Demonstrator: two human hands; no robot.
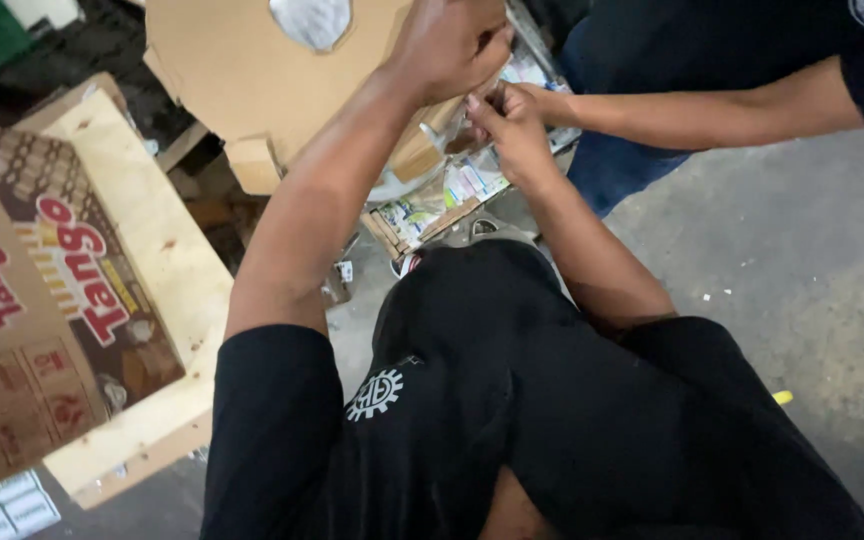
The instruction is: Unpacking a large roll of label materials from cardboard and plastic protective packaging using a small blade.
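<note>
Largest, the brown cardboard piece (242, 70) tilts above the wooden crate. My left hand (447, 42) is clenched on its edge; my right hand (507, 125) pinches something small I cannot identify. A slackened hold could drop the cardboard.

A big flat brown cardboard box (32, 330) with red and white letters lies near on the left. A white paper label (2, 510) sits below it. Far in the middle, a tan cardboard sheet (242, 60) stands above small white and green packets (447, 195).
</note>
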